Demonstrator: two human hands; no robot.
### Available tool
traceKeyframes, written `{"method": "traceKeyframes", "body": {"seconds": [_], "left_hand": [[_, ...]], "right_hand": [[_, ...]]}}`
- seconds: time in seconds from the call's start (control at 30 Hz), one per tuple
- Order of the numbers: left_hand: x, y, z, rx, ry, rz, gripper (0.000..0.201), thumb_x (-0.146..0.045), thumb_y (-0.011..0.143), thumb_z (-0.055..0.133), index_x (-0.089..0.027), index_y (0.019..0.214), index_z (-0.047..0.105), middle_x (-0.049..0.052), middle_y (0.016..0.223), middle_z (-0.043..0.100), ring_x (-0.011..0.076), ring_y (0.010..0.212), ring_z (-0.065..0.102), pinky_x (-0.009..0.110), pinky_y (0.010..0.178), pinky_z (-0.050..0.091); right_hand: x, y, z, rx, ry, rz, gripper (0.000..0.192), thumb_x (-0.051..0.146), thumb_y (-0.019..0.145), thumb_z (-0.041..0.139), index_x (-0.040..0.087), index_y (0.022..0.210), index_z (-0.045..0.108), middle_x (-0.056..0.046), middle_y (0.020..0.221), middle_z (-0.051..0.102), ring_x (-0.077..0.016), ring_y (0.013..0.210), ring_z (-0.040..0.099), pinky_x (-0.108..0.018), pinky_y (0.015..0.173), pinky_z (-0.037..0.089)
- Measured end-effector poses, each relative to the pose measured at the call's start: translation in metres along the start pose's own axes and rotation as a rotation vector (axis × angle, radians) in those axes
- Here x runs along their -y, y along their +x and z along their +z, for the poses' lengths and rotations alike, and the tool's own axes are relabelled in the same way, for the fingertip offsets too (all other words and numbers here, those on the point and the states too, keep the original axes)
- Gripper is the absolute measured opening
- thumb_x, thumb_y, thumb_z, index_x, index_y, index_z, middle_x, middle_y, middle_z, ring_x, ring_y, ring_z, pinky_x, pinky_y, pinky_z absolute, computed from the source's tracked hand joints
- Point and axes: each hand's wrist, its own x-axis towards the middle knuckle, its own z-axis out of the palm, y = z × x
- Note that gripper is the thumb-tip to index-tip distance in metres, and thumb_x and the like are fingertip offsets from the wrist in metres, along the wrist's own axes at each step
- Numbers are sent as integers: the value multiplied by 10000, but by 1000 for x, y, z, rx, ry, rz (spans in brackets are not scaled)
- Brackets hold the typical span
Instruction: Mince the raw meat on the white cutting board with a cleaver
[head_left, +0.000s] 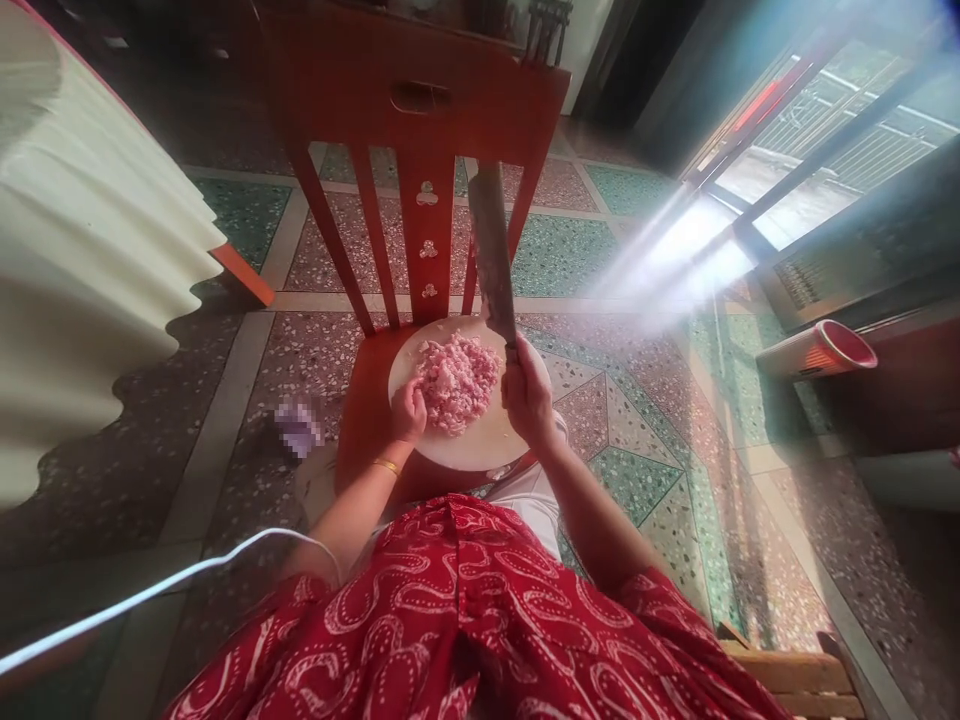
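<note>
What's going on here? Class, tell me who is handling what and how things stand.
A person in a red shirt has both hands busy around a heap of minced meat. It lies on a round board, which rests on the seat of a chair. The right hand grips a cleaver by its handle, the blade pointing toward the chair's back. The left hand is at the meat's left edge; whether it holds any is hard to tell.

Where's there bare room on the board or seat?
The board is mostly bare along its near rim, below the meat. The seat has a bare strip left of the board. Crowded: the board's middle, under meat; its left edge, by the left hand; its right, by the right hand holding the knife.
</note>
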Motion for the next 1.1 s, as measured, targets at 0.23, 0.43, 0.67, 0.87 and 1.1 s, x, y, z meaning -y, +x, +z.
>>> {"method": "traceKeyframes", "body": {"seconds": [0.23,0.43,0.67,0.87,1.1], "left_hand": [[4,-1,1,34,-12,-47,233,-262,880,402,-175,987,590,103,960,650,226,951,612,397,886,494],[-1,0,-1,20,-53,-60,252,-271,897,358,-183,977,580,101,1001,656,210,984,613,379,929,484],[-1,-9,-12,21,-114,-166,238,-236,872,388,-180,1001,580,93,972,668,211,918,637,390,877,515],[-2,-11,-13,42,-96,-156,244,-221,873,370,-186,1001,575,91,994,666,202,948,637,377,897,510],[2,-11,-16,62,-90,-150,255,-218,862,386,-182,1026,579,91,1003,670,209,965,633,388,907,507]], "right_hand": [[-25,-35,34,378,-142,224,459,278,954,417,256,1410,460,-62,1154,699,-238,1043,669,-330,866,528],[13,-26,3,45,14,-52,484,334,980,343,245,1454,393,-64,1254,644,-196,1086,643,-308,933,501],[-13,-42,36,401,-151,243,432,296,954,422,276,1379,495,-48,1127,710,-226,1008,681,-324,850,532],[16,-26,5,81,25,-4,472,350,976,358,250,1432,431,-56,1222,663,-204,1103,634,-312,928,504],[-21,-30,40,377,-166,254,451,307,960,409,264,1406,464,-70,1090,722,-242,959,697,-347,816,545]]}}
